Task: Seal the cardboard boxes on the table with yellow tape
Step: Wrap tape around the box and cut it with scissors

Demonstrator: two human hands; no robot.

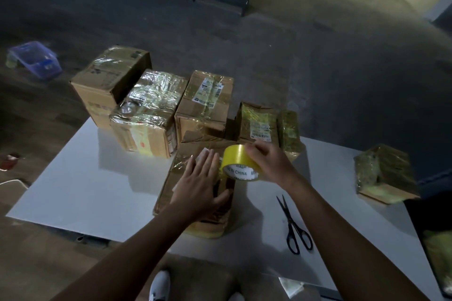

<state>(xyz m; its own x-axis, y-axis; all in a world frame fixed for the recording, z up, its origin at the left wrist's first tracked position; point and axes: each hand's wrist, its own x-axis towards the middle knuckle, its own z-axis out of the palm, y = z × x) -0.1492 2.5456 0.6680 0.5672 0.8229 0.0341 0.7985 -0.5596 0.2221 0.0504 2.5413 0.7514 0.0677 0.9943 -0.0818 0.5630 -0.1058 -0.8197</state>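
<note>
Left hand flat, pressing the cardboard box under it; right hand grips the yellow tape roll by its rim. I reckon box light, stiff; film clingy.

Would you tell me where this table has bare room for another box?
The widest bare patch lies left of the flat box under the left hand, before the far row of boxes. A smaller one lies between the scissors and the wrapped box. The far edge is crowded.
</note>
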